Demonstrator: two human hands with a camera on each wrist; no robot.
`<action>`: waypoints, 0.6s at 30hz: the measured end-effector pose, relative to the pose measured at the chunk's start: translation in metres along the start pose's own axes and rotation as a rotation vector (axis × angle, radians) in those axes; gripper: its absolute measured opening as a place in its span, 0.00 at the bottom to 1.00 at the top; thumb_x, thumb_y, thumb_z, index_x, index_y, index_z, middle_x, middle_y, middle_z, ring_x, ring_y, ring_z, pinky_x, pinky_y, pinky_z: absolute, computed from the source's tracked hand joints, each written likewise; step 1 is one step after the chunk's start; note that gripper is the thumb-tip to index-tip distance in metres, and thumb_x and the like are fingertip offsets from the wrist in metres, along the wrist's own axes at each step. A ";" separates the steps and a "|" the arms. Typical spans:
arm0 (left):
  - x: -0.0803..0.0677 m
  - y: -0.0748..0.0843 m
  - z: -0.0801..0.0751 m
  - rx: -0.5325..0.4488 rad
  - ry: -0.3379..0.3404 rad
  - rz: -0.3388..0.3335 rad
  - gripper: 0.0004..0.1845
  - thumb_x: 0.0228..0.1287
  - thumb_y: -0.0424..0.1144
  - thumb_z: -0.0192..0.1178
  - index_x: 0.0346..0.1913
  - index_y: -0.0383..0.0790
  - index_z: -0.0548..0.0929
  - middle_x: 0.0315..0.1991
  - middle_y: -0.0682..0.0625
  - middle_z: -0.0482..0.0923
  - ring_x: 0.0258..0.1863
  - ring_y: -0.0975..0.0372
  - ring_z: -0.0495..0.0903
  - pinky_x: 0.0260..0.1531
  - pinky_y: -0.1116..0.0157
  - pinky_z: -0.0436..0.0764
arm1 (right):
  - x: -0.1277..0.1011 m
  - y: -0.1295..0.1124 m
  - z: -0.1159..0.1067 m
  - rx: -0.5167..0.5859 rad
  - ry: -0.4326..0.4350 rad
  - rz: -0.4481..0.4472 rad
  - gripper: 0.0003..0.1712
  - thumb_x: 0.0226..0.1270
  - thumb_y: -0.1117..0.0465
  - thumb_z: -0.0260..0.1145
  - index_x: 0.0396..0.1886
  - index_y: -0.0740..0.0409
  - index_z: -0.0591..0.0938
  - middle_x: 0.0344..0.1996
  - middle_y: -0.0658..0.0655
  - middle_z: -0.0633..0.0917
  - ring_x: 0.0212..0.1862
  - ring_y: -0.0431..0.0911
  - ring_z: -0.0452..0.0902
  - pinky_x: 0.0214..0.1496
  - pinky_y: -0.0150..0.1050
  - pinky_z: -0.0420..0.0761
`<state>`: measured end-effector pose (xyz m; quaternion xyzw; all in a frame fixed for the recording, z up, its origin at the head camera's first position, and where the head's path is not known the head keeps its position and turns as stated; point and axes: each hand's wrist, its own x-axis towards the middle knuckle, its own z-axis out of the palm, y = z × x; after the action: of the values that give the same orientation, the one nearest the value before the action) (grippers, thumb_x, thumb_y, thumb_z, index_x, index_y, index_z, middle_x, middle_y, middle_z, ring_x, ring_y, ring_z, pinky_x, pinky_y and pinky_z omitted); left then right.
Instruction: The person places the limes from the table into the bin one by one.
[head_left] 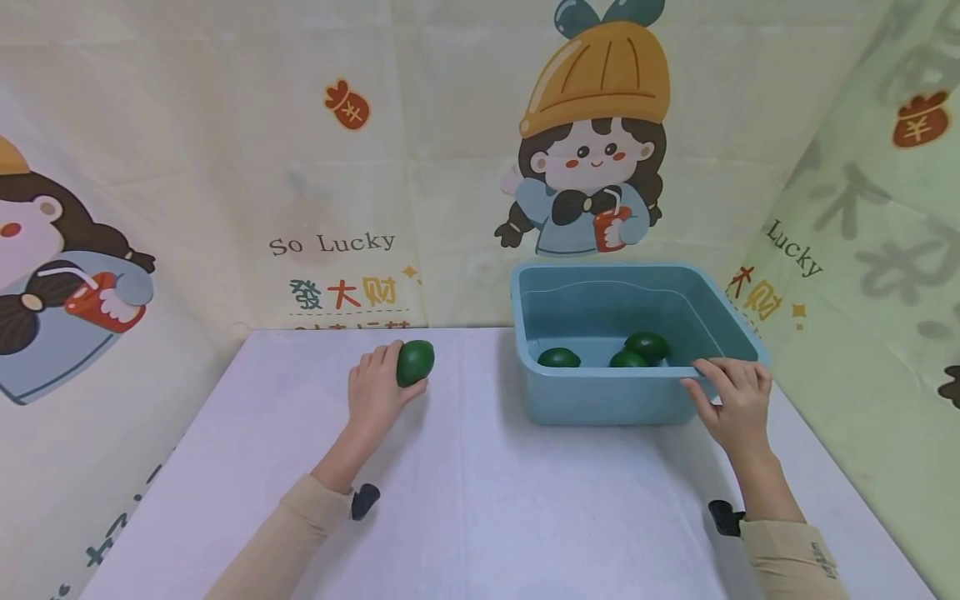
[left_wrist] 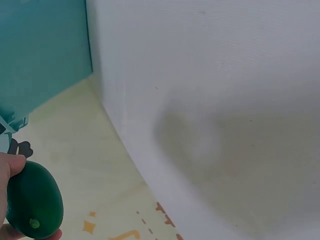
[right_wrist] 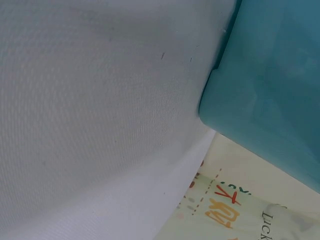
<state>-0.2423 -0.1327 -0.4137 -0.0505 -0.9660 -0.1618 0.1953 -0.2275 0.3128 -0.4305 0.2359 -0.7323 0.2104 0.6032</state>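
My left hand holds a dark green avocado above the table, left of the blue plastic bin. In the left wrist view the avocado is smooth and oval, with a pale stem spot facing the camera. Fingers and thumb lie on either side of it. My right hand grips the bin's near right corner, fingers over the rim and thumb against the outer wall. Inside the bin, one avocado lies at the left, and two more lie together near the middle.
The bin stands at the back right of a white-covered table. Behind it hangs a cream backdrop with cartoon prints, and another printed cloth closes off the right side.
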 end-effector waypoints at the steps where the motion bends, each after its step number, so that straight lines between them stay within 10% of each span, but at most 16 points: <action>1: 0.001 0.001 -0.001 -0.001 -0.002 0.000 0.36 0.47 0.51 0.68 0.57 0.36 0.69 0.49 0.39 0.73 0.47 0.48 0.70 0.45 0.48 0.69 | 0.000 0.001 0.000 -0.001 -0.002 0.001 0.29 0.63 0.42 0.55 0.27 0.67 0.78 0.24 0.66 0.75 0.30 0.61 0.64 0.39 0.57 0.54; 18: 0.011 0.022 -0.004 -0.024 0.021 0.041 0.36 0.48 0.51 0.67 0.58 0.37 0.70 0.49 0.40 0.73 0.47 0.49 0.70 0.44 0.50 0.70 | -0.012 0.014 -0.001 -0.021 -0.028 -0.005 0.28 0.62 0.41 0.57 0.29 0.65 0.80 0.26 0.65 0.77 0.30 0.61 0.67 0.40 0.57 0.56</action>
<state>-0.2471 -0.1131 -0.3993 -0.0712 -0.9606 -0.1700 0.2081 -0.2334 0.3254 -0.4427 0.2341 -0.7424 0.1979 0.5957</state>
